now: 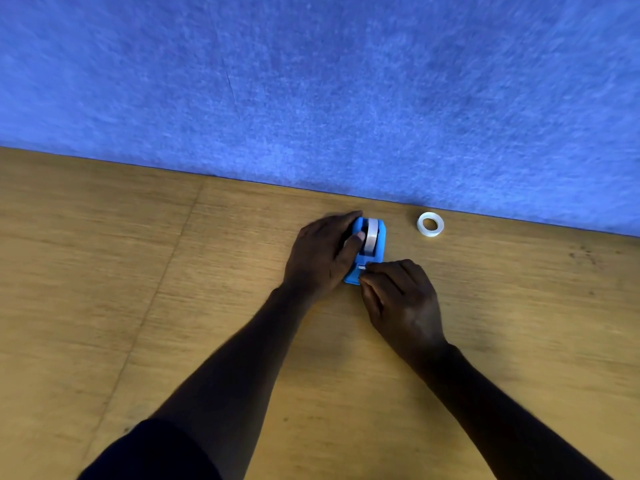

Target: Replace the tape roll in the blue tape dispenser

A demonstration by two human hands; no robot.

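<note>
Dispenser (367, 249) on wooden table (138, 306), blue felt wall (311, 81) behind.

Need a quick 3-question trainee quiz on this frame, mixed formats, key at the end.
1. True or false: the tape roll on the wooden table lies flat, apart from the blue tape dispenser.
2. Which hand steadies the dispenser body? A) left hand B) right hand
3. Fill in: the right hand's fingertips are at the dispenser's ____ end, by the tape end.

Key: 1 true; 2 A; 3 near (cutter).
</note>
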